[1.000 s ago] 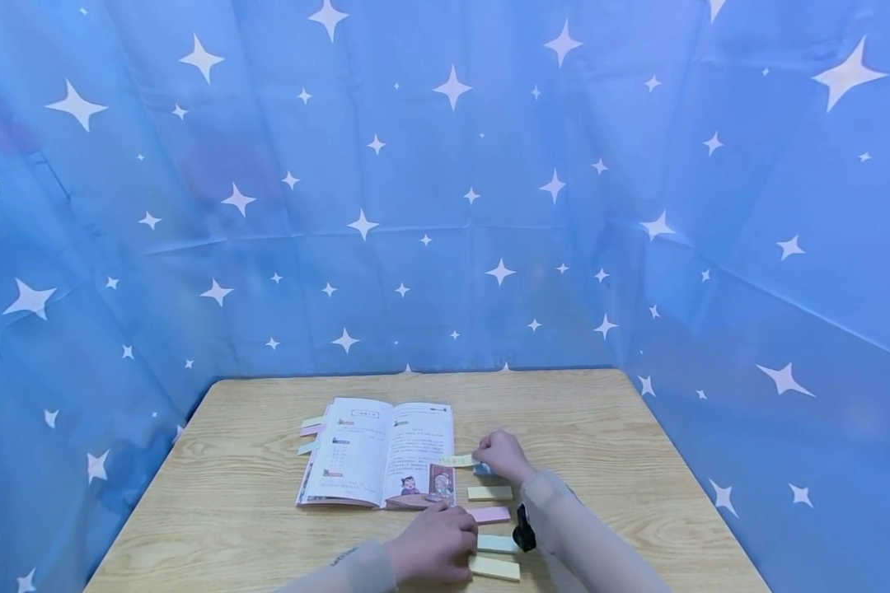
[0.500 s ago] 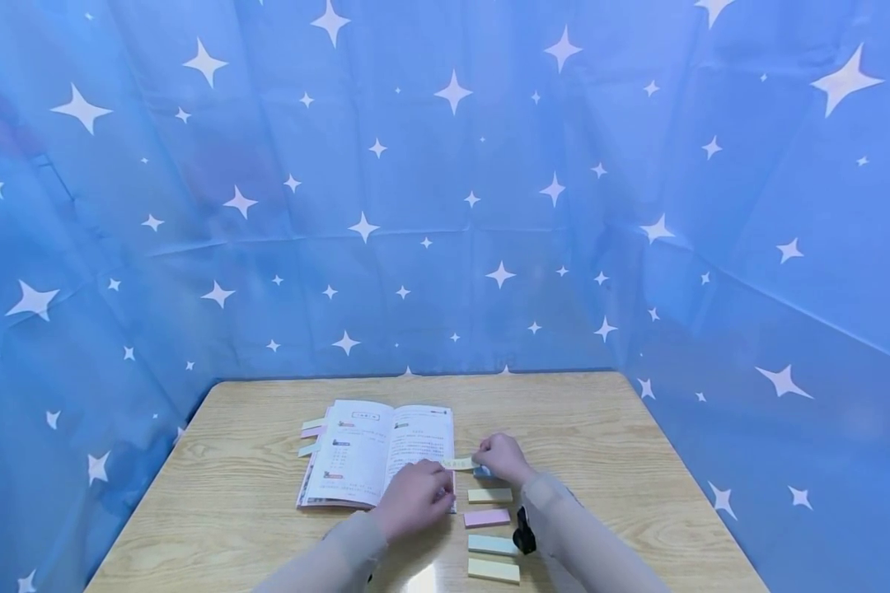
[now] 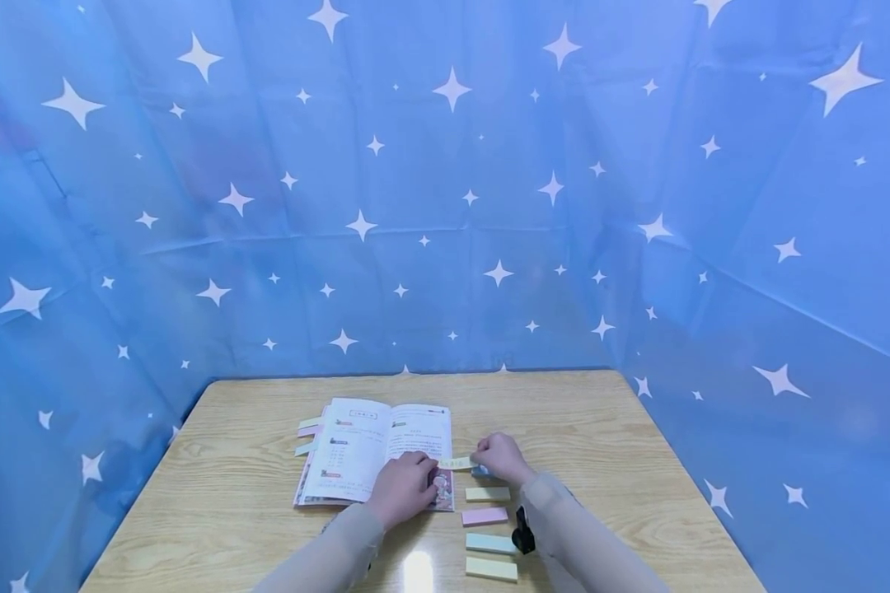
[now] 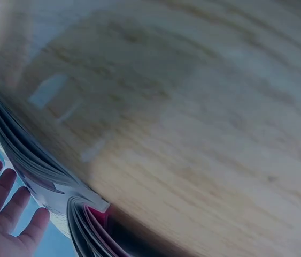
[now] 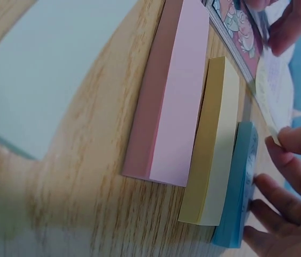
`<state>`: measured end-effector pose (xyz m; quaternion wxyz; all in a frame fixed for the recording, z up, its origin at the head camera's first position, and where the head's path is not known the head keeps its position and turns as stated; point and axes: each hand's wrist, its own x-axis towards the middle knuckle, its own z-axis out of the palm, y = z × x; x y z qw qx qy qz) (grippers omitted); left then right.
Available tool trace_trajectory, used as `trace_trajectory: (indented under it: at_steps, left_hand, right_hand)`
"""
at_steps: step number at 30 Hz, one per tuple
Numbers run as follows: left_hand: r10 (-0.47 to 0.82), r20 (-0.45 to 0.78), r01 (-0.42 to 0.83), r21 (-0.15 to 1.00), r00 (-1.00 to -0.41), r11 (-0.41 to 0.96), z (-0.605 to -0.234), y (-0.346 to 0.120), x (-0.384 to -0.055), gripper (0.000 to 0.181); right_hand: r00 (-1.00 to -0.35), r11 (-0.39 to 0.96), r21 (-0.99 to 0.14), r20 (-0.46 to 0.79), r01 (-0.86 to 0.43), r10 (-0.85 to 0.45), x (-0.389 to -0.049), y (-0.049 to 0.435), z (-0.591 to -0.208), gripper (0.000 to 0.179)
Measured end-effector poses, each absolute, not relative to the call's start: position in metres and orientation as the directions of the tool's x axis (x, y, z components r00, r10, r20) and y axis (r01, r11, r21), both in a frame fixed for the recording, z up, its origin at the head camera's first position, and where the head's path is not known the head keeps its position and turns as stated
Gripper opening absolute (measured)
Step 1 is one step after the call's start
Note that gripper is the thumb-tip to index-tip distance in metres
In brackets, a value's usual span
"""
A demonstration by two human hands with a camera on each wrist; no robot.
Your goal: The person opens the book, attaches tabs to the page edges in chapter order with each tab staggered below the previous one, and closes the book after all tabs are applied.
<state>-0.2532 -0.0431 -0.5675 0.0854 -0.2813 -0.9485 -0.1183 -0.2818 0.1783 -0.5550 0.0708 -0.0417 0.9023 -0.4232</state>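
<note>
A book (image 3: pixel 352 449) lies spread on the table, its printed pages facing up. My left hand (image 3: pixel 402 487) rests on the lower right page, fingertips beside the left end of a yellow sticky note (image 3: pixel 456 464). That strip bears handwriting and reaches over the page's right edge. Its other end is pinched between the thumb and forefinger of my right hand (image 3: pixel 503 458). In the right wrist view, the other fingers of that hand lie against a blue pad of sticky notes (image 5: pixel 240 182). The left wrist view shows the left fingers (image 4: pixel 11 209) spread above the book's edge.
Below the right hand, a yellow pad (image 3: pixel 487 494), a pink pad (image 3: pixel 484 516), a pale green pad (image 3: pixel 491 543) and another yellow pad (image 3: pixel 492 568) form a column. Coloured tabs (image 3: pixel 308 431) stick out of the book's left side. A starry blue curtain (image 3: pixel 430 189) surrounds the wooden table (image 3: pixel 230 436).
My left hand has moved from beside the pads up and left onto the right page. The right hand stays nearly in place, still pinching the yellow sticky note.
</note>
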Motion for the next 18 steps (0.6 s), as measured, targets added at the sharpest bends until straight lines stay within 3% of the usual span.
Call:
trace_trajectory:
  at_steps: [18]
  left_hand:
    - [0.514, 0.133, 0.529, 0.133, -0.848, 0.838, -0.5751, -0.0368, -0.2514, 0.051]
  right_hand:
    - [-0.986, 0.651, -0.759, -0.095, -0.017, -0.136, -0.2817, 0.1776, -0.5542, 0.042]
